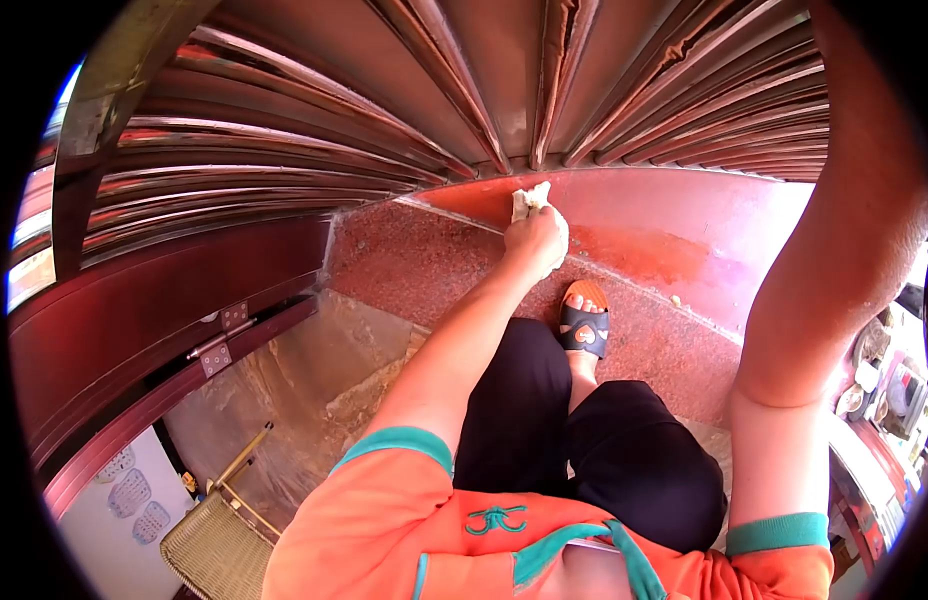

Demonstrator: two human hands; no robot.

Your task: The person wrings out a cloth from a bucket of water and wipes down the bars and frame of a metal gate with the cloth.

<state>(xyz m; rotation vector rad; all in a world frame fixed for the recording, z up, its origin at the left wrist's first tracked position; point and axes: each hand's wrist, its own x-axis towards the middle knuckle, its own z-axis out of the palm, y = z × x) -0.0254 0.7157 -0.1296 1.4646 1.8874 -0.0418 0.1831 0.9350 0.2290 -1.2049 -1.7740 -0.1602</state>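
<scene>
My left hand (536, 242) is closed around a crumpled white cloth (530, 200), part of which sticks out above the fingers. It is stretched forward, low down by the foot of a dark red ribbed metal panel (494, 60), above the reddish stone step (414, 250). Whether the cloth touches the panel or the step, I cannot tell. My right arm (834, 250) reaches up along the right side, and its hand lies beyond the top of the view.
My foot in a dark sandal (584, 325) rests on the step. To the left stands a dark red door frame with a metal hinge (224, 340). A woven chair (219, 545) is at the lower left. Cluttered items (884, 385) lie at the far right.
</scene>
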